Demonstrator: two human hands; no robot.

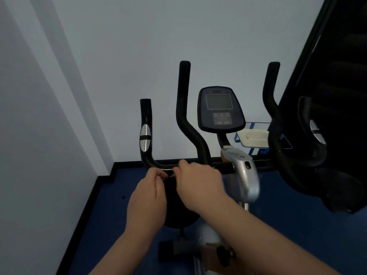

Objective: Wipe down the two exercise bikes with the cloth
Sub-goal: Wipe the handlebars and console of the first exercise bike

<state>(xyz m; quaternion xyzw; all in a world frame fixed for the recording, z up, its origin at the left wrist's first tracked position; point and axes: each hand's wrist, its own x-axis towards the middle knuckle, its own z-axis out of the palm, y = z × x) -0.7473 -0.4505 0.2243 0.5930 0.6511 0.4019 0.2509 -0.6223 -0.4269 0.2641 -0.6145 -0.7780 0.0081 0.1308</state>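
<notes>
While both grip the bar, hands: left hand [148, 197] and right hand [198, 185] curl round it.
Bar: black curved metal handlebar [158, 166], frame centre.
Cloth: cannot tell.

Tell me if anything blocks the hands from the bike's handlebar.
Nothing visible does: the left hand and right hand are already on the black curved metal handlebar, left of the silver stem clamp. No cloth shows.

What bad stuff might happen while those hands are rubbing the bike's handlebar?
1. No cloth shows clearly under the left hand or right hand on the handlebar, so the bar may only get touched, not wiped.
2. The silver sensor pad up the grip may get skipped.
3. An arm reaching further could bump the console, which stands close behind the hands.
</notes>
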